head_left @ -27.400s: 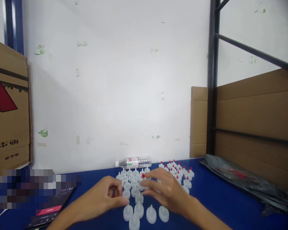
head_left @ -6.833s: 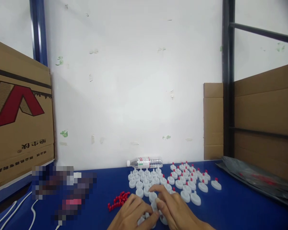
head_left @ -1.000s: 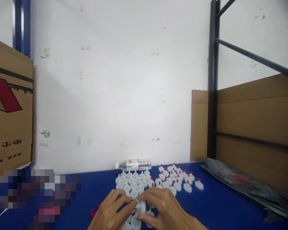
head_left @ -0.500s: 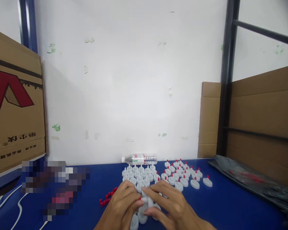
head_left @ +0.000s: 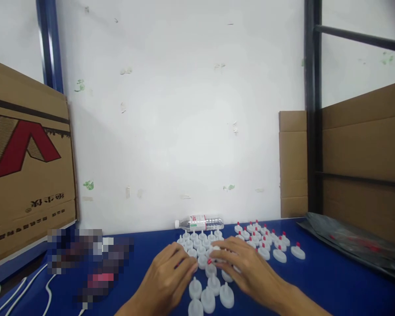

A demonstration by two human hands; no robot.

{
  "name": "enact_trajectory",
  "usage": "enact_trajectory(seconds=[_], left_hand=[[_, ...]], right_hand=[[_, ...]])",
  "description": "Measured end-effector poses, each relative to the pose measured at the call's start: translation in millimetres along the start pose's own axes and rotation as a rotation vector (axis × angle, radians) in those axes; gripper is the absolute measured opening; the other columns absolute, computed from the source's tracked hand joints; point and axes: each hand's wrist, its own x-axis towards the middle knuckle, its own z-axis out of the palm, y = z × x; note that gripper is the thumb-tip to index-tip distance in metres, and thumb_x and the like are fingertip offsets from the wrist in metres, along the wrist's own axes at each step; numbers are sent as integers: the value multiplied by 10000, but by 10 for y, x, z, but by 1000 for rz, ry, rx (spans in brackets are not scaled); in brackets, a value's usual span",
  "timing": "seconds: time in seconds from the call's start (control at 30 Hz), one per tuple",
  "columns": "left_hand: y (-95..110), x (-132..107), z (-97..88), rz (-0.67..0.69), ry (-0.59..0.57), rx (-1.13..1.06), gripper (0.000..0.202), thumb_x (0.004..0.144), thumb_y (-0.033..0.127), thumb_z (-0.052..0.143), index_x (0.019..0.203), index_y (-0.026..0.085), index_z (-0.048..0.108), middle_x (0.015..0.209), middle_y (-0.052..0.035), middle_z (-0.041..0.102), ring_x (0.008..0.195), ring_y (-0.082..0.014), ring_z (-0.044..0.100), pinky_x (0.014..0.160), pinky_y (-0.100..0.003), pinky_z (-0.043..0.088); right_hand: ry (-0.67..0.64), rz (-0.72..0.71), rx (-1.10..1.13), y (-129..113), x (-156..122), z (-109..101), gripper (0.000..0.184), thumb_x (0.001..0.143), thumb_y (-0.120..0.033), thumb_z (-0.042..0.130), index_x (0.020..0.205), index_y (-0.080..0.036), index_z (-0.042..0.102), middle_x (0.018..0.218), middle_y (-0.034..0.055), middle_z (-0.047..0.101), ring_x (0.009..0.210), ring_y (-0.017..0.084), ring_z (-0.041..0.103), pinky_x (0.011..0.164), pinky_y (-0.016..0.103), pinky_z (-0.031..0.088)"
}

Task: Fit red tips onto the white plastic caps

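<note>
Blue table [head_left: 319, 281] lies under you. Your left hand [head_left: 169, 276] is curled, and you cannot tell what it grips. Your right hand [head_left: 250, 270] pinches a red tip [head_left: 210, 261] among the bare white caps [head_left: 226, 296] between your hands. Red-tipped caps [head_left: 270, 248] stand further right, with a water bottle [head_left: 200, 223] behind.

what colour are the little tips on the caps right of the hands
Red tips on white caps; the head view shows them best.

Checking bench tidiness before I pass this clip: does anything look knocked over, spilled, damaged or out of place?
Only small things. The water bottle lies on its side by the wall, behind the white caps. One red-tipped cap sits apart, to the right of the other red-tipped caps. Nothing looks spilled or broken.
</note>
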Motion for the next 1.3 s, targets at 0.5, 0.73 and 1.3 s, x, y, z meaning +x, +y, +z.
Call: enact_trajectory(seconds=[0.5, 0.73, 1.3], left_hand=[[-323, -184, 11, -165, -334, -11, 267, 952, 61, 473, 779, 207, 614, 834, -28, 648, 854, -197, 568, 752, -295, 464], [-293, -245, 70, -152, -383, 116, 175, 896, 86, 549, 885, 223, 657, 941, -54, 686, 1004, -274, 599, 946, -423, 439], [-309, -258, 149, -164, -444, 101, 411, 848, -65, 412, 959, 235, 670, 949, -43, 667, 876, -221, 600, 801, -309, 426]], right_hand=[[-122, 628, -233, 735, 7, -777, 228, 912, -406, 581, 832, -213, 672, 781, 52, 699, 748, 231, 650, 655, 304, 441], [-614, 802, 183, 904, -197, -1043, 157, 792, -332, 655, 827, -180, 677, 560, -6, 668, 501, 158, 622, 508, 228, 422], [-459, 825, -15, 1080, -261, -1079, 152, 744, -174, 617, 827, -141, 740, 667, 60, 744, 549, 174, 669, 526, 232, 430]])
